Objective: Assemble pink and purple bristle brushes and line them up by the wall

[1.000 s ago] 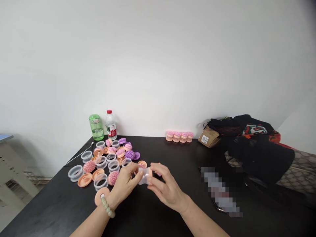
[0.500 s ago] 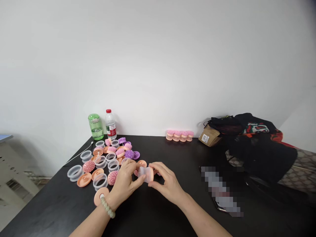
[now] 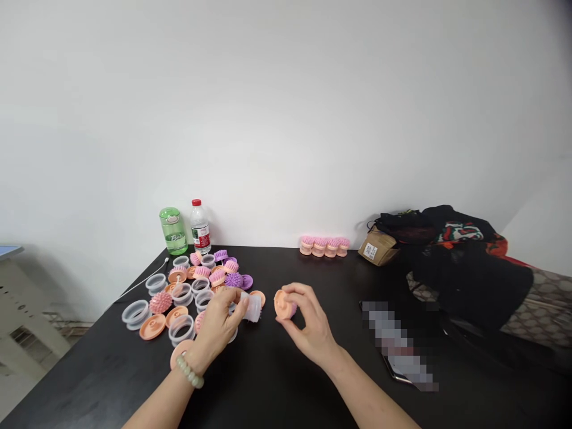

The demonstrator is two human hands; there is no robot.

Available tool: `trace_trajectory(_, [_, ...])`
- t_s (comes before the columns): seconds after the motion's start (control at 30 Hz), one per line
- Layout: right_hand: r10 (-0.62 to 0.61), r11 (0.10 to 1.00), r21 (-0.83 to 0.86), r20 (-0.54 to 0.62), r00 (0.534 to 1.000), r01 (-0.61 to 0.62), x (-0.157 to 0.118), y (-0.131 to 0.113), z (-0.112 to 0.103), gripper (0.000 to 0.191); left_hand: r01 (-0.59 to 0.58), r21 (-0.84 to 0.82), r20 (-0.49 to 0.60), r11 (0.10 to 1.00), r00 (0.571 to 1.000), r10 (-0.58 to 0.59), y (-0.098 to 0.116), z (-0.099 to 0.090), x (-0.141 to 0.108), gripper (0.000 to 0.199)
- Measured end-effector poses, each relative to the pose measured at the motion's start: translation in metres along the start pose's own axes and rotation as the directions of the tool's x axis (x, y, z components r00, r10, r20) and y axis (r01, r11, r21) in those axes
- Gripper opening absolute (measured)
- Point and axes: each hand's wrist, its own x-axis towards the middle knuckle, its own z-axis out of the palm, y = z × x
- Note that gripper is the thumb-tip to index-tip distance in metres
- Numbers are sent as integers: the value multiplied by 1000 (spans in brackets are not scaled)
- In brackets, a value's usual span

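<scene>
My left hand (image 3: 220, 322) pinches a translucent plastic ring (image 3: 252, 307) tilted on its side above the black table. A short gap to the right, my right hand (image 3: 310, 328) holds a peach brush head (image 3: 282, 305) between thumb and fingers. Its smooth round face is turned toward the left, and a bit of pink shows behind it. Left of my hands lie loose parts: clear rings (image 3: 181, 329), peach discs (image 3: 152, 326), pink bristled heads (image 3: 160, 302) and a purple bristled head (image 3: 233, 280). My left hand and wrist hide some of them.
A green bottle (image 3: 174, 233) and a red-capped water bottle (image 3: 201, 229) stand by the wall. Several assembled pink brushes (image 3: 318, 246) line up at the back. To the right are a brown paper package (image 3: 379, 248), dark clothing (image 3: 473, 280) and a phone (image 3: 400, 372) with a blurred surface.
The ring and the peach brush head were together between both hands; now they are apart. My left hand has moved slightly left with the ring, my right hand slightly right.
</scene>
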Motion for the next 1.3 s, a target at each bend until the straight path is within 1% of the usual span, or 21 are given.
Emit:
trace_trajectory(0.03, [81,996,33,-38,996,-79,0,4,0,30,-24,20,11,1000,1000,24,1,-2,1,33])
trace_trajectory(0.1, [247,963,133,-90,965,-234,1,15,-1,25,-101,75,46,992,994,97,2,-4,1,30])
trace_trajectory(0.17, [413,895,231,-100,905,-383,3,28,-5,24,-198,142,96,970,978,186,3,-3,0,26])
trace_trajectory(0.23, [545,819,270,-88,834,-507,5,41,-11,31,-294,203,173,934,950,261,3,-2,-2,23])
trace_trajectory(0.3, [625,766,254,-77,777,-591,5,55,-19,35,-379,238,269,894,910,315,3,0,-4,23])
trace_trajectory(0.33, [647,752,231,-73,759,-618,4,61,-23,35,-415,246,313,876,889,334,2,1,-5,25])
trace_trajectory(0.4, [673,735,172,-68,737,-655,1,71,-28,32,-463,262,368,847,859,356,1,3,-7,29])
trace_trajectory(0.47, [688,725,111,-48,724,-680,-2,79,-31,28,-481,287,392,828,848,357,-2,4,-8,33])
trace_trajectory(0.6, [685,727,34,46,727,-686,-9,85,-25,21,-479,339,405,810,851,334,-5,3,-9,37])
trace_trajectory(0.77, [633,767,-13,182,752,-642,-12,78,-16,11,-457,407,392,791,869,301,-9,2,-6,39])
trace_trajectory(0.8, [615,782,-29,203,762,-623,-11,76,-15,13,-453,418,391,787,872,294,-9,3,-6,39])
trace_trajectory(0.93, [530,844,-83,277,802,-529,-10,63,-12,41,-437,465,389,770,882,265,-12,6,-6,43])
trace_trajectory(1.0, [493,866,-90,311,813,-491,-10,57,-11,49,-425,494,377,759,891,253,-13,7,-6,44])
trace_trajectory(1.1, [439,895,-100,366,821,-434,-10,49,-8,55,-397,530,343,750,909,238,-15,9,-5,45])
trace_trajectory(1.2, [380,924,-132,412,828,-358,-12,43,-4,63,-375,528,324,762,918,228,-18,9,-4,43])
trace_trajectory(1.27, [371,928,-165,434,821,-333,-13,39,0,67,-363,497,326,788,920,218,-18,8,-4,40])
trace_trajectory(1.3, [381,925,-182,449,808,-335,-13,36,2,69,-357,477,329,803,920,214,-18,8,-4,39])
